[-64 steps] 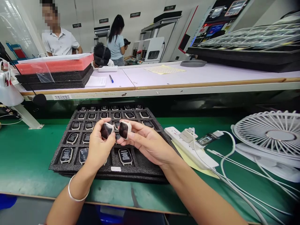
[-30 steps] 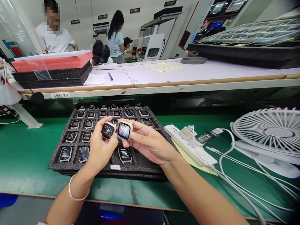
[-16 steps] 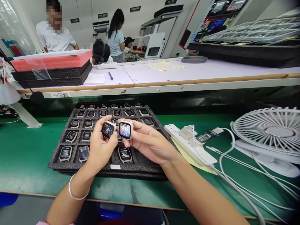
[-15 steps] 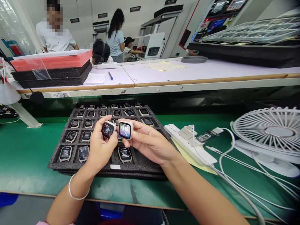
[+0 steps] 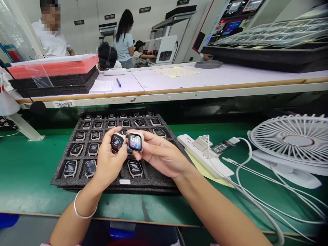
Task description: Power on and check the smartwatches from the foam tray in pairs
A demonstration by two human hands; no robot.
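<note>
My left hand (image 5: 112, 159) is closed on a strapless smartwatch (image 5: 117, 142) with a dark lit face. Close beside it, my right hand (image 5: 161, 152) grips a second smartwatch (image 5: 135, 141) by its edges; large digits glow on its blue-purple screen. Both screens face me. Beneath the hands lies a black foam tray (image 5: 60, 172) divided into pockets, most holding a watch with white text on its screen. One such tray watch (image 5: 135, 168) sits just below my right hand. A small white label (image 5: 124, 181) is on the tray's front edge. The hands hide some pockets.
Right of the tray are a white power strip (image 5: 205, 155) with chargers, loose cables and a white fan (image 5: 294, 140). Above runs a shelf (image 5: 143, 92) bearing pink and black foam (image 5: 53, 70), a blue pen (image 5: 118, 82) and stacked trays (image 5: 269, 54). Several people are beyond it.
The whole view has shifted slightly. Both hands keep hold of their watches in nearly the same pose, and the digits on the right watch's screen look a little different.
</note>
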